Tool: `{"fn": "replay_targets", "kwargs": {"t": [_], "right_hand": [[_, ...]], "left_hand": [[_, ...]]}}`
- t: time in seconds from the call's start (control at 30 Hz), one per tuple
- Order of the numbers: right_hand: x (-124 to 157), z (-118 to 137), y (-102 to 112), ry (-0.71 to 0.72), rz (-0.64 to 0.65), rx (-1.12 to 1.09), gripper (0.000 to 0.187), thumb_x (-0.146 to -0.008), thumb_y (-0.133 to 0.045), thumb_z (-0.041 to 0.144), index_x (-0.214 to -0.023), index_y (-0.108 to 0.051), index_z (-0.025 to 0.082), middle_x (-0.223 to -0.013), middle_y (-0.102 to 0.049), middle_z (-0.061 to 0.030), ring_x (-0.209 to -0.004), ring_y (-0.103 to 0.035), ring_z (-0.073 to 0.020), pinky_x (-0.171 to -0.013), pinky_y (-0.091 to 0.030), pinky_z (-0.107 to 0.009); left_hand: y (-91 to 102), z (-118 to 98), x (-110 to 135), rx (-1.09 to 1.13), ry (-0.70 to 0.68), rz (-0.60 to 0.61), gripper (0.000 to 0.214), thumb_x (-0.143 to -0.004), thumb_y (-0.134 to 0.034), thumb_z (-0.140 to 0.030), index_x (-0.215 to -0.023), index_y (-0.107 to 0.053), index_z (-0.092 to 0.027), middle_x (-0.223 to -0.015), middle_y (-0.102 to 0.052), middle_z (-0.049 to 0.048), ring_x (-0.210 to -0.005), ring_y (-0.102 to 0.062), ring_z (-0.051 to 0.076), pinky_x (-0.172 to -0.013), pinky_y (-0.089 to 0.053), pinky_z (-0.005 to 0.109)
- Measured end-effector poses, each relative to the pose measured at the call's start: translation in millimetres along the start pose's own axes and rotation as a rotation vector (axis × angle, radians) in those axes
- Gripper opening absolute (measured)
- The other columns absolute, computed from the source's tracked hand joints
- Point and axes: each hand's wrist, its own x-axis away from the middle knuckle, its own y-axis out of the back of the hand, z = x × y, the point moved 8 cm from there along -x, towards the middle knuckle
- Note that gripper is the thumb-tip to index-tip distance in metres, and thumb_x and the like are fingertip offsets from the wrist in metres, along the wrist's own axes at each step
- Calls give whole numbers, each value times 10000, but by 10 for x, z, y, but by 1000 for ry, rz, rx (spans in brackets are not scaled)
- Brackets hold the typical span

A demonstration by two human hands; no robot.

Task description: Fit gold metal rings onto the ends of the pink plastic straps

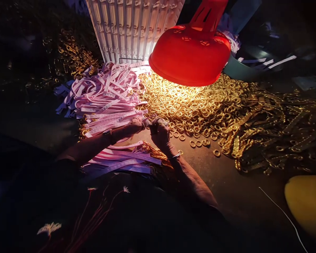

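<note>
My left hand [136,125] and my right hand [160,133] meet knuckle to knuckle over the table, both with fingers closed in a pinch. What they hold between the fingertips is too small and too covered to make out. Beside and behind my left hand lies a heap of pink printed straps [113,88]. More pink straps [121,160] lie under my left forearm, with gold chain-like pieces [155,151] at their right ends. Just beyond my right hand spreads a big pile of gold rings [189,109].
A red lamp [189,56] hangs low over the rings. Behind it stands a ribbed pale panel [134,31]. Gold strips [265,126] are heaped at right, with a dark green basin [239,70] behind. A yellow rounded object [308,203] is at lower right.
</note>
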Motion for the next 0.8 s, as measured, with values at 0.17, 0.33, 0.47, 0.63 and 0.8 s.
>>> {"fn": "replay_targets", "kwargs": {"t": [0.17, 0.33, 0.47, 0.63, 0.8], "right_hand": [[-34, -18, -34, -15, 33, -156, 263, -828, -623, 460, -739, -536, 229, -701, -550, -34, -701, -508, -176, -723, -432, -332], [-278, -171, 247, -184, -39, -776, 356, -772, -688, 565, -815, -541, 244, -859, -655, -3, -792, -631, -159, -733, -525, -341], [-330, -198, 513, -223, -76, -854, 418, -707, -753, 582, -832, -538, 246, -777, -612, 33, -633, -580, -110, -546, -478, -252], [-90, -142, 378, -248, -12, -544, 442, -744, -716, 618, -845, -544, 223, -678, -540, 46, -495, -472, -79, -415, -362, -216], [40, -34, 185, -216, 42, -481, 436, -858, -560, 660, -845, -493, 229, -693, -569, 25, -491, -428, -82, -442, -366, -232]], "left_hand": [[-56, 165, 93, 240, 223, 38, 123, -737, -630, -234, -681, -593, -131, -558, -518, 12, -470, -416, 85, -518, -345, 242], [-45, -87, 137, 265, -69, -68, 276, -750, -707, -393, -749, -606, -136, -644, -564, 5, -576, -469, 94, -592, -374, 234], [-27, -101, 110, 304, -91, -79, 386, -769, -695, -433, -629, -458, -163, -552, -407, -42, -476, -304, 58, -484, -252, 221], [-57, -128, 103, 259, -71, -7, 299, -732, -705, -304, -627, -461, -166, -586, -452, -33, -521, -411, 75, -544, -356, 218], [-156, -48, 154, 389, 97, -8, 258, -718, -655, -177, -584, -435, -157, -538, -427, -38, -465, -364, 54, -494, -304, 195]]}}
